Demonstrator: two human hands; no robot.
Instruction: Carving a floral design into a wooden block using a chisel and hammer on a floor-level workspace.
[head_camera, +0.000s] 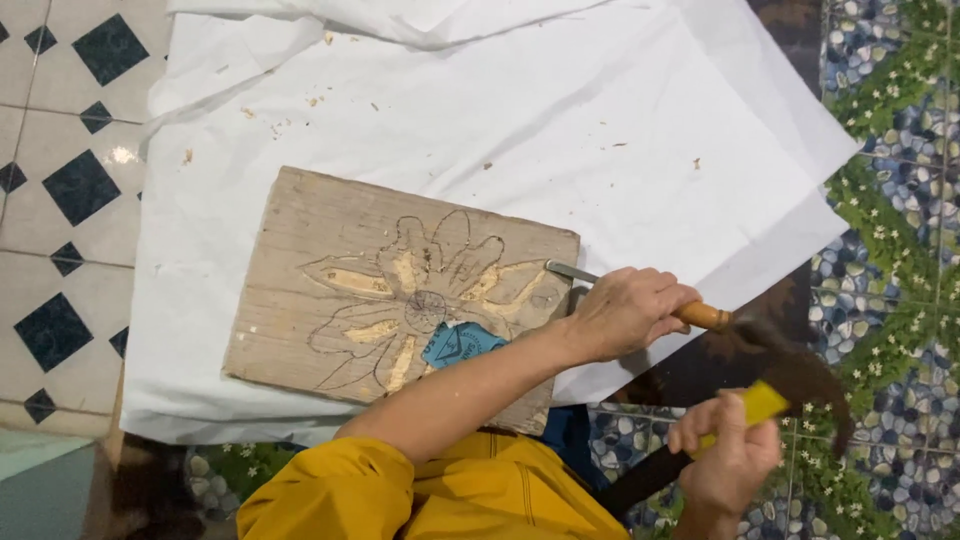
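Note:
A weathered wooden board (300, 250) lies on white paper (600, 120); a flower outline is drawn on it and several petals are carved out pale. My left hand (630, 310) grips a chisel (705, 316) by its orange wooden handle, and the metal blade touches the board's right edge. A yellow sleeve covers that arm, which crosses over the board's lower right corner. My right hand (725, 455) holds a hammer (760, 402) with a yellow and black handle. The dark hammer head is blurred, just right of the chisel's handle end. A small blue patch (458, 345) sits on the board near the flower's centre.
Wood chips are scattered on the white paper at the far side. A cloth with a pebble and flower pattern (900, 250) covers the surface on the right. White floor tiles with dark diamonds (70, 190) lie to the left.

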